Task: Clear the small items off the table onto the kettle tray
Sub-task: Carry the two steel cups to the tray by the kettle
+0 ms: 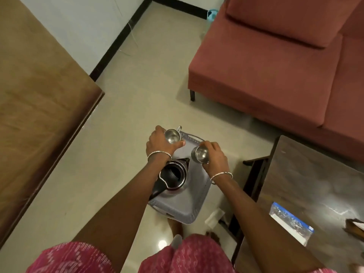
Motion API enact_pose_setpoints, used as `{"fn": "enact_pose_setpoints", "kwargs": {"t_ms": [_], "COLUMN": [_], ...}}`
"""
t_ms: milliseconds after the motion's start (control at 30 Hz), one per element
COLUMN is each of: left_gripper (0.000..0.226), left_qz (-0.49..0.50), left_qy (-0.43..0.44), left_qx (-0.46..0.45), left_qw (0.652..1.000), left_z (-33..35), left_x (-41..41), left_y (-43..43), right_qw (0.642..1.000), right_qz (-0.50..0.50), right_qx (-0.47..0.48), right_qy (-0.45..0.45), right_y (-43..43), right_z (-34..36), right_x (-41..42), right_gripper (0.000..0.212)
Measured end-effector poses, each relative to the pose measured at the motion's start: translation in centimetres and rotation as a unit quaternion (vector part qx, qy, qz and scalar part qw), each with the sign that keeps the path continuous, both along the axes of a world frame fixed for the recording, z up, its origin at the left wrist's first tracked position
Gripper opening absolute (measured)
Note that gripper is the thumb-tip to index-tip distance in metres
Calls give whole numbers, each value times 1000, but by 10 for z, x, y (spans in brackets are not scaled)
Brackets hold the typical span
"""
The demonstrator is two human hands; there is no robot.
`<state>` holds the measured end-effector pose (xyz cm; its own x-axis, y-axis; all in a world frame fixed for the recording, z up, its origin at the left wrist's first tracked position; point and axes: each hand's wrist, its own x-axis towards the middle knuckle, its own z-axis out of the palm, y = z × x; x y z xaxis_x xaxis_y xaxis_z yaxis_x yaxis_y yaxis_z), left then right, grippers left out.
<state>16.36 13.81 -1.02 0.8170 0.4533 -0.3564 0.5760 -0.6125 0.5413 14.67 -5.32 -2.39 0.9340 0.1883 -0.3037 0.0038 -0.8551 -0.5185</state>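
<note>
A grey plastic tray (pixel 194 198) lies on the floor below me with a black and steel electric kettle (pixel 173 175), lid open, on its near left part. My left hand (pixel 160 141) grips a small steel cup (pixel 173 135) over the tray's far end. My right hand (pixel 213 154) grips a second small steel cup (pixel 201 154) over the tray's middle right. Both cups are upright and look empty. Whether they touch the tray cannot be told.
A dark table (pixel 315 184) stands to the right with a blue and white packet (pixel 291 222) and a brown object (pixel 354 226) on it. A red sofa (pixel 275 66) fills the far right. A brown wooden surface (pixel 35 95) runs along the left. White paper (pixel 213 216) lies beside the tray.
</note>
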Motion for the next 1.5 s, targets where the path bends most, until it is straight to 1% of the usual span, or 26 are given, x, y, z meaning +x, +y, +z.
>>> {"fn": "enact_pose_setpoints", "kwargs": {"t_ms": [67,167,233,300,400,533,733,867,933,1033,1167,1333,1400,1500], "left_gripper": [85,90,90,90,85,80,84,92,94,95,87,75,75,76], "left_qz": [-19,-61,-97,-118,-137,-170,-224,-253,-258,-254,-254,-267,-269,-276], "left_qy": [34,78,88,87,87,95,98,130,126,121,114,125,125,117], "left_qx": [6,23,38,49,73,102,140,140,137,114,101,122,127,135], "left_qw": [999,995,991,988,984,975,959,948,948,953,955,948,947,944], "left_z": [-24,-56,-74,-89,-105,-119,-133,-139,-141,-140,-140,-138,-136,-136], "left_x": [13,24,28,32,37,43,47,48,49,50,53,50,49,50], "left_y": [2,4,4,4,4,5,5,5,6,8,8,7,7,6], "right_qw": [1000,997,993,989,986,985,984,980,978,979,982,987,989,991], "right_qz": [14,67,107,130,140,140,147,168,177,176,157,124,108,88], "right_qx": [-13,-26,-44,-59,-80,-89,-94,-101,-107,-107,-103,-107,-105,-105], "right_qy": [5,14,24,31,36,38,28,22,19,7,-6,-1,3,-7], "right_y": [6,13,16,19,21,22,21,17,17,19,25,32,34,35], "right_z": [-17,-39,-54,-68,-84,-101,-119,-127,-130,-131,-129,-130,-133,-137], "right_x": [12,28,35,40,45,48,47,39,38,38,38,39,38,39], "right_gripper": [63,63,66,66,65,69,66,66,67,66,68,70,72,69]}}
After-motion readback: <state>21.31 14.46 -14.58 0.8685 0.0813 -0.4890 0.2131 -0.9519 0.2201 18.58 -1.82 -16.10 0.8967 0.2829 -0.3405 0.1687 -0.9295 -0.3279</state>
